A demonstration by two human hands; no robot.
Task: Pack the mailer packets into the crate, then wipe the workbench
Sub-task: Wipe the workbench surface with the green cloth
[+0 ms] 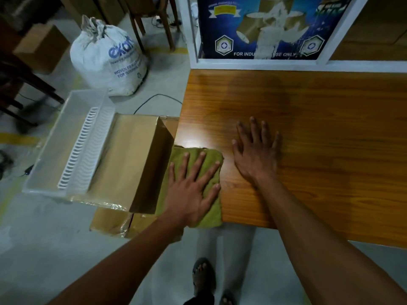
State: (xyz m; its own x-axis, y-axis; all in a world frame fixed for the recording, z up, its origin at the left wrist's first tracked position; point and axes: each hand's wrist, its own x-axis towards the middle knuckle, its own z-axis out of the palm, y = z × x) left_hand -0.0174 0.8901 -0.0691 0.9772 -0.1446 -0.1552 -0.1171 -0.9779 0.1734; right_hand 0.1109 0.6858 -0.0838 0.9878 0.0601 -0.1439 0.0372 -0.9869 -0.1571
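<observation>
Hands flat: left [191,190] presses cloth [211,216], right [256,150] rests on workbench [330,139].

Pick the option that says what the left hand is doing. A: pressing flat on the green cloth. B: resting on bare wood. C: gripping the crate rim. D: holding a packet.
A: the left hand lies with fingers spread flat on the green cloth at the workbench corner.

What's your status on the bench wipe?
Left hand flat on green cloth at workbench corner. Right hand flat on bare wood. Nothing in the way.
</observation>
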